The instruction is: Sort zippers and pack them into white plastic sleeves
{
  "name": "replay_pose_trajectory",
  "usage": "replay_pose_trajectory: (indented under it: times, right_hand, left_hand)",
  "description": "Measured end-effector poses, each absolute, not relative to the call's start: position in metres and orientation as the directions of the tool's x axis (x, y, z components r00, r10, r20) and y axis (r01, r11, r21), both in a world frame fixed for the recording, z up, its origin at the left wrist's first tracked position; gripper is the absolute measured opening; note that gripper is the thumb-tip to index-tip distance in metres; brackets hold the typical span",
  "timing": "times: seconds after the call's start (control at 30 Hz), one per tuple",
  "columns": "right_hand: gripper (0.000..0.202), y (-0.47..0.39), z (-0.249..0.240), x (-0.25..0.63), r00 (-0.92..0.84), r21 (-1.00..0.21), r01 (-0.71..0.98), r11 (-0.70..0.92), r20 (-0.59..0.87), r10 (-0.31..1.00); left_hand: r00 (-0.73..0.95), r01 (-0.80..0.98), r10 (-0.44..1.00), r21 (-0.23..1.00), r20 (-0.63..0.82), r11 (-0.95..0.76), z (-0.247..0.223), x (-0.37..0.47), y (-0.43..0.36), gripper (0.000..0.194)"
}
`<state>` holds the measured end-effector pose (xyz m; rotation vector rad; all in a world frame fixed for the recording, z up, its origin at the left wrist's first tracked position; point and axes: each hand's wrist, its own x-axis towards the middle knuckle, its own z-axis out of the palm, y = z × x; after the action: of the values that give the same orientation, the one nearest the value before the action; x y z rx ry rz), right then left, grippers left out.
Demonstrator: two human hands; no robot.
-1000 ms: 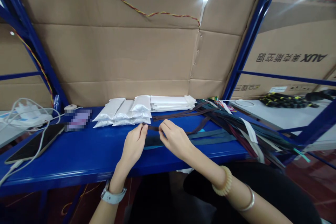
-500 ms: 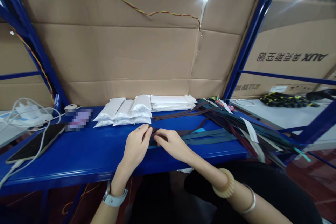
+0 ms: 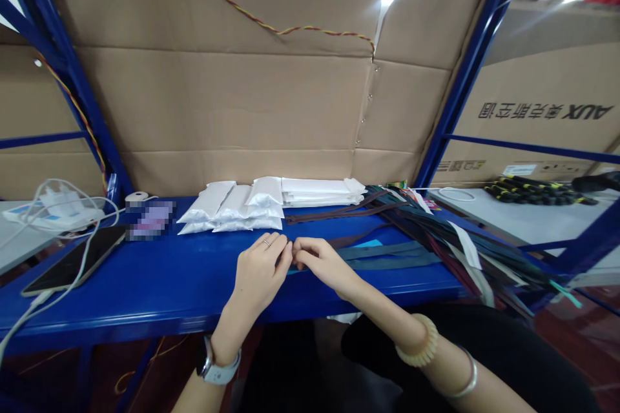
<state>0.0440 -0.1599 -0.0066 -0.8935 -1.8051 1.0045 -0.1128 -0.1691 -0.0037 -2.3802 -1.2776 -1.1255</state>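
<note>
My left hand (image 3: 264, 274) is closed in a pinch, its fingertips meeting those of my right hand (image 3: 327, 266) above the blue shelf top. My right hand is bent inward and pinches too. Between them is the end of a dark strip, probably a zipper, mostly hidden by the fingers. Teal zippers (image 3: 394, 257) lie flat just right of my right hand, beside a brown zipper (image 3: 358, 237). Behind my left hand sit stacked white packets (image 3: 232, 206).
A large bundle of zippers (image 3: 450, 239) hangs over the right front edge. At the left lie a phone (image 3: 75, 261), a white cable and a power strip (image 3: 53, 210). Cardboard (image 3: 242, 103) walls the back, between blue posts. Black bundles with yellow bands (image 3: 537, 190) rest on a neighbouring table.
Both hands remain fingertip to fingertip. My left hand has rolled so that its back shows more, and the dark piece between the fingers is less visible. The view has shifted slightly.
</note>
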Motion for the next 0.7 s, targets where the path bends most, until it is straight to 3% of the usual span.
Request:
replay_pose_trajectory:
  times: [0.13,0.3,0.6,0.7]
  right_hand:
    - [0.025,-0.1612,-0.0027,0.0438,-0.378,-0.928,0.068,0.368,0.317,0.870]
    - [0.029,-0.1600,-0.0030,0.0438,-0.342,-0.916,0.083,0.392,0.343,0.875]
    - [0.031,-0.1600,0.0021,0.0490,-0.424,-0.739,0.363,0.568,0.411,0.807]
    - [0.031,-0.1639,0.0041,0.0469,-0.370,-0.607,0.497,0.620,0.498,0.785]
  left_hand:
    - [0.314,0.785,0.633,0.181,0.708,-0.592,-0.0039,-0.1135,-0.1689,0.025]
    - [0.318,0.786,0.636,0.180,0.704,-0.592,-0.0049,-0.1111,-0.1696,0.025]
    - [0.359,0.787,0.620,0.130,0.698,-0.603,-0.0059,-0.1074,-0.1721,0.026]
    - [0.345,0.790,0.618,0.137,0.706,-0.597,-0.0060,-0.1067,-0.1725,0.026]
